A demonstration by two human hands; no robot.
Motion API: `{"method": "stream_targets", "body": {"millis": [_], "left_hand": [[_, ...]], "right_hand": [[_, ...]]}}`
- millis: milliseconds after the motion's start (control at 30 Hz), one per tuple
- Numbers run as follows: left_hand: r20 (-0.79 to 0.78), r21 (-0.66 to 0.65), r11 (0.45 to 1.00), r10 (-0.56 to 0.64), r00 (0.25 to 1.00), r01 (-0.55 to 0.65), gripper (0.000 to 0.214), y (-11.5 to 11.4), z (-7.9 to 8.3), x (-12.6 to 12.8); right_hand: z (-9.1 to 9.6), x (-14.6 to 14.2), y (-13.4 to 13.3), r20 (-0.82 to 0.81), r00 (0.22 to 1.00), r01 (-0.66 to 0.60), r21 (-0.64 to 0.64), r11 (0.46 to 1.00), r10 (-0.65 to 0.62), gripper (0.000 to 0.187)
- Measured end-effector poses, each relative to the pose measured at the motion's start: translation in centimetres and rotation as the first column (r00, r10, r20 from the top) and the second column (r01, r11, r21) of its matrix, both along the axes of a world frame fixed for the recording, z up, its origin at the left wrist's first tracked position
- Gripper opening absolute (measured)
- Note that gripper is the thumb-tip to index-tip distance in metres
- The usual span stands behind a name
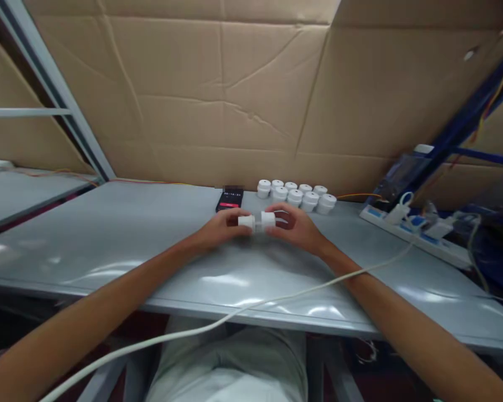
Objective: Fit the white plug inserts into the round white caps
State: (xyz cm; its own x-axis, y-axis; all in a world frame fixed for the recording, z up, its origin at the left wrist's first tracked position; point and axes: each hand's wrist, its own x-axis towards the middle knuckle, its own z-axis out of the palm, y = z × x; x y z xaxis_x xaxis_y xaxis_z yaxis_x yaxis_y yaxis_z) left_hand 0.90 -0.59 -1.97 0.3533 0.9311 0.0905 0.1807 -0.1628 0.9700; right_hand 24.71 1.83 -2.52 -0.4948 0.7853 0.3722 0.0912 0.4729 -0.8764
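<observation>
Both my hands meet over the middle of the grey table [109, 234]. My left hand [218, 229] grips a small white cylindrical part [247, 221]. My right hand [297, 226] grips a second white cylindrical part [269, 219]. The two parts are held end to end, close together or touching, just above the tabletop. Behind them, near the cardboard wall, stands a cluster of several similar white round parts [295, 195] in two rows.
A small black device with a display [230, 200] lies behind my hands. A white power strip [411, 229] with plugs and cables sits at the right. A white cable [276, 298] crosses the table's front edge over my right forearm. Cardboard [235, 95] lines the back.
</observation>
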Motion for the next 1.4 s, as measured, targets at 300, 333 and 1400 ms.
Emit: {"method": "stream_targets", "body": {"millis": [300,333,1400], "left_hand": [[0.139,-0.107,0.994,-0.014,0.990,0.029,0.048,0.1,-0.2,0.0],[0.167,-0.130,0.991,-0.017,0.986,0.039,0.047,0.0,-0.2,0.0],[0.210,-0.097,0.993,-0.045,0.977,0.067,0.045,-0.7,0.2,0.0]], "right_hand": [[-0.6,-0.5,-0.5,0.052,0.999,0.000,0.217,0.976,-0.011,0.041],[-0.6,-0.5,-0.6,0.060,0.998,0.001,0.241,0.971,-0.016,0.039],[-0.3,-1.1,-1.4,0.066,0.994,0.081,0.043,0.996,-0.084,0.053]]}}
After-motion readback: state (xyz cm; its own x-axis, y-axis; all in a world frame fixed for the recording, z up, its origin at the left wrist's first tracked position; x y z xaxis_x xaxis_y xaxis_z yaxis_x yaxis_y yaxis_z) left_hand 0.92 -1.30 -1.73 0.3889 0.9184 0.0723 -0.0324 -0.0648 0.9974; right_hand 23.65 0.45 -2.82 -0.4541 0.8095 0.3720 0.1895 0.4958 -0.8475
